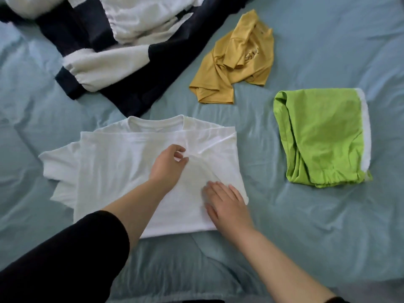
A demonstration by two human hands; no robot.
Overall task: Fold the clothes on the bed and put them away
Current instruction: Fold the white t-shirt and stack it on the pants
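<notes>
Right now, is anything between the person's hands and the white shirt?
Nothing visible. The left hand pinches a fold of the white shirt, the right hand rests flat on it; the yellow top and green garment lie apart.

The white knit-cloth T-shirt (pixel 113 162) looked thin, matt and smooth, and it puckered into soft creases where my left hand (pixel 168 167) pinched it. The pale blue cloth bed sheet (pixel 306 226) was matt too, finely woven and rumpled all over. The mustard-yellow crumpled shirt (pixel 231 62) seemed a soft jersey without sheen. The lime-green folded garment (pixel 323 136) was smooth cloth with a fluffy white edge. The navy-and-white blocked garment (pixel 105 40) looked thick and fleecy, and my black sleeve (pixel 65 259) was plain matt fabric.
</notes>
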